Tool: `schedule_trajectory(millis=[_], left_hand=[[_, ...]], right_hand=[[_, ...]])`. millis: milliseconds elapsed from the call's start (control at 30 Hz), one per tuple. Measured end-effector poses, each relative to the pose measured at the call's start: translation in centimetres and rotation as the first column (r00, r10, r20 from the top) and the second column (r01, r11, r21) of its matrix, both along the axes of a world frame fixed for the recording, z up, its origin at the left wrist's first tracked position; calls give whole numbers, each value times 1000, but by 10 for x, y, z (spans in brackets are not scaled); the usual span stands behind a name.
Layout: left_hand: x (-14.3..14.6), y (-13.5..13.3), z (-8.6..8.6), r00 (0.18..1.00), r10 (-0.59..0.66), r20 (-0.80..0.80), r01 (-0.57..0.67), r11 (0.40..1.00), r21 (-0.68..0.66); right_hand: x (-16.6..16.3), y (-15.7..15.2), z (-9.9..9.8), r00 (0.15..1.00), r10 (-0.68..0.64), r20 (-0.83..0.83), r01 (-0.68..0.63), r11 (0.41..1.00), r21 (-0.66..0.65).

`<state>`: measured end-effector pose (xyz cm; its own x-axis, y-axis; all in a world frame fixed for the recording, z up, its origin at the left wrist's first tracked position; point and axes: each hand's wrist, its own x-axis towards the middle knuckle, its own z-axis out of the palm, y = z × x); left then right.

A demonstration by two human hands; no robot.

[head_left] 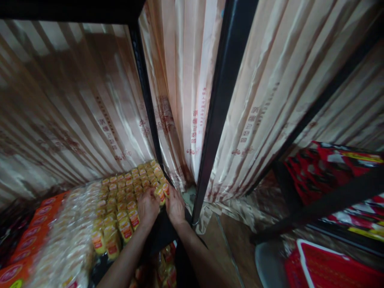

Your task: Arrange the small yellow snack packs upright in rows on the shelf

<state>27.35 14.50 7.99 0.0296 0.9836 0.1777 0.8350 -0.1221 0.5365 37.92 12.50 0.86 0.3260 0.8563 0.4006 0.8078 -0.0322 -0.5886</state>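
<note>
Rows of small yellow snack packets with red labels lie on a shelf at lower left. My left hand rests on the packets at the shelf's right end, fingers curled over them. My right hand is beside it, fingers closed around a yellow packet at the row's end. Both forearms reach up from the bottom of the view.
A black metal shelf post stands just right of my hands. Striped beige curtains hang behind the shelves. Orange boxes and clear-wrapped packs lie left of the packets. Red packages fill the right shelf; a red basket sits below.
</note>
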Motion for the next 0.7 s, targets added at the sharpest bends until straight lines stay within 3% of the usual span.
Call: schedule_trajectory(millis=[200,433,700], left_hand=[[-1,1,3,999,-6,-46,4,1000,-31],[9,10,3,994,-21,-104,21,1000,0],[6,22,5,984,-21,-178,20,1000,-9]], right_hand=[[-1,7,-15,995,-42,-88,49,996,76],[1,20,-23,978,6,-210,17,994,110],[5,27,-27,983,80,-165,-70,995,68]])
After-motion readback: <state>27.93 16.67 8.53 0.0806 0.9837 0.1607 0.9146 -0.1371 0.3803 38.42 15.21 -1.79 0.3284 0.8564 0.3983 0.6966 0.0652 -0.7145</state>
